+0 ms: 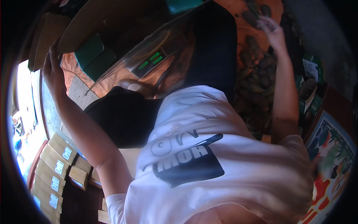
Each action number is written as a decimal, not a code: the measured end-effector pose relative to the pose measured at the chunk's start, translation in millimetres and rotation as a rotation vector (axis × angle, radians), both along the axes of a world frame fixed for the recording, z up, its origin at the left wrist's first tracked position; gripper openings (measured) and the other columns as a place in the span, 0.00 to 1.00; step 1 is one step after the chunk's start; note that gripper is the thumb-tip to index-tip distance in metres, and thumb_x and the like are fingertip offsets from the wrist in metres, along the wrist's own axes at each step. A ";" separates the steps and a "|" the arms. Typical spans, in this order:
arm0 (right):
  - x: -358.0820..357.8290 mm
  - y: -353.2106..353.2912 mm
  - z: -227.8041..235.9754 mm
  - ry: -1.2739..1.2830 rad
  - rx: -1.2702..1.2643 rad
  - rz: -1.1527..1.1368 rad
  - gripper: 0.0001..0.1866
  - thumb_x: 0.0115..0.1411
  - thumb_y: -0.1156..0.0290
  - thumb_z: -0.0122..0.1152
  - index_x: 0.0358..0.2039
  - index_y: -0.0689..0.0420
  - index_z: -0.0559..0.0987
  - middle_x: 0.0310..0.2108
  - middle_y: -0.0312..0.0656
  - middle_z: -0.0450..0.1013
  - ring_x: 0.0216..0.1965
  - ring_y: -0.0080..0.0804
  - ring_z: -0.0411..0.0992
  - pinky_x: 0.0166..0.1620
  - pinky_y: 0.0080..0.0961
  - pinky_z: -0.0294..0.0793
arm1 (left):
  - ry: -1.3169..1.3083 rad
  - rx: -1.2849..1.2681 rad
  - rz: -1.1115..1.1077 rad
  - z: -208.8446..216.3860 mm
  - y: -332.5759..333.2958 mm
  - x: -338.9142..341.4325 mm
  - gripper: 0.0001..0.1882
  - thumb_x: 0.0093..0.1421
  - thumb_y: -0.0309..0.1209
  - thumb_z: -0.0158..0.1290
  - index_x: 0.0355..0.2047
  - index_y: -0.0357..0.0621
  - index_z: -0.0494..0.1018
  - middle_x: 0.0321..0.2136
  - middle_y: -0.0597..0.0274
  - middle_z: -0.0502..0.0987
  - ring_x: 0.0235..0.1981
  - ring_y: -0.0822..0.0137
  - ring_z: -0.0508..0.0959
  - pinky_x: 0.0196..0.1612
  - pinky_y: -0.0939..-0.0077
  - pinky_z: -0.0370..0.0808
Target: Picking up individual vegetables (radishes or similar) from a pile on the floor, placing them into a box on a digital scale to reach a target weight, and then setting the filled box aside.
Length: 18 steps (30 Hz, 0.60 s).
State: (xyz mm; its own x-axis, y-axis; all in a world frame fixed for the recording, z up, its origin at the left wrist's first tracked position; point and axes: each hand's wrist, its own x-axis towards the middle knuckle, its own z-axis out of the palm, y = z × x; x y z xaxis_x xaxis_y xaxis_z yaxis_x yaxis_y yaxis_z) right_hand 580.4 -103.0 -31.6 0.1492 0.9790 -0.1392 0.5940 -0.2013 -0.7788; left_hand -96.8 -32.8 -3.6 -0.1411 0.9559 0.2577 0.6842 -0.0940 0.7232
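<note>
My left hand (55, 72) is raised at the far left, fingers stretched up against the edge of a large brown cardboard box (87, 24). Whether it bears any of the box's weight I cannot tell. At the top right my right hand (272, 31) reaches out, fingers apart and slightly blurred. Its fingertips are close to dark brown, elongated lumps like root tubers (250, 19); no lump shows in its grasp. More such tubers (257, 80) lie heaped below it, along my right forearm. Between my arms a digital scale (151, 63) shows lit green displays.
A dark green box (90, 54) stands on an orange sheet (108, 72). Labelled tan cartons (56, 168) are stacked at lower left. Green-and-white packages (312, 69) and a colourful printed panel (332, 149) are at right. My dark-clad leg (214, 48) stretches between scale and tubers.
</note>
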 end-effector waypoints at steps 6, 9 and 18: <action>72.9 -130.4 -169.5 -0.044 -0.426 -0.240 0.21 0.62 0.71 0.61 0.56 0.57 0.75 0.47 0.43 0.78 0.50 0.32 0.75 0.54 0.27 0.72 | 0.053 -0.099 0.052 6.0 1.1 2.0 0.28 0.72 0.54 0.38 0.59 0.50 0.74 0.58 0.53 0.75 0.62 0.54 0.72 0.64 0.56 0.68; 82.9 -191.8 -256.6 -0.201 -0.589 -0.284 0.25 0.62 0.70 0.60 0.60 0.59 0.71 0.51 0.47 0.74 0.54 0.36 0.72 0.55 0.32 0.72 | 0.110 -0.116 0.043 11.6 1.9 0.6 0.29 0.72 0.54 0.38 0.59 0.48 0.74 0.57 0.51 0.75 0.61 0.54 0.72 0.63 0.58 0.69; 61.5 -236.8 -377.8 -0.539 -0.874 -0.249 0.32 0.59 0.64 0.66 0.61 0.60 0.66 0.54 0.51 0.73 0.55 0.40 0.72 0.57 0.36 0.71 | -0.164 -0.035 0.139 3.0 -15.3 14.3 0.32 0.72 0.52 0.39 0.59 0.34 0.69 0.55 0.43 0.75 0.61 0.50 0.72 0.65 0.52 0.68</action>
